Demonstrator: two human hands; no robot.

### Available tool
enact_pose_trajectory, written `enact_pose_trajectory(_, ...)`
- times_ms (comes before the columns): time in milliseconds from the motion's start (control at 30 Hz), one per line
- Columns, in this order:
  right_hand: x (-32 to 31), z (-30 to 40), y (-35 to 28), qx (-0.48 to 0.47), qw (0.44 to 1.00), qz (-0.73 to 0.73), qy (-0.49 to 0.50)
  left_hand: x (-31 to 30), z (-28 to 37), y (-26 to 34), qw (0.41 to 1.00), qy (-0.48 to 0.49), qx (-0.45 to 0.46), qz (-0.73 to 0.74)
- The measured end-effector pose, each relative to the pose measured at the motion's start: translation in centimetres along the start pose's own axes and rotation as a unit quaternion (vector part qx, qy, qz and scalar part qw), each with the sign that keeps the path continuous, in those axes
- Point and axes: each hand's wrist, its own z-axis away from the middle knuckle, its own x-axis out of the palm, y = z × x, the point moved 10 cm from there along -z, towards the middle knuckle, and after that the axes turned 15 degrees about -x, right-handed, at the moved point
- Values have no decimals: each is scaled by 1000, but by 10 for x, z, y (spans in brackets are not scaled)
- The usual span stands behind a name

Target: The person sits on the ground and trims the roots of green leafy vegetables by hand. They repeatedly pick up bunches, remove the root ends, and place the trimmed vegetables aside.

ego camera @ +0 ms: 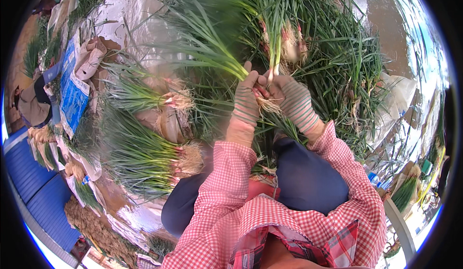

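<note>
My left hand, in a striped knit glove, grips a small bunch of spring onions. Its leaves fan to the upper left, while the reddish bulbs and pale roots stick out towards my other hand. My right hand, gloved alike, pinches a spring onion stem near its white base, its green leaves pointing away from me. Both hands nearly touch above my knees. Just beyond them lies a large heap of spring onions, some with roots showing.
Left of me, a neat row of spring onions lies below a smaller bunch. A blue-and-white sack lies farther left, near another person bending. Plastic sheeting edges the heap. A bottle is at right.
</note>
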Motion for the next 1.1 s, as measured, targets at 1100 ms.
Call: enact_pose_trajectory(1100,82,-46,122,340,929,-13,-148,-56,-2,1,977,128,131,-106)
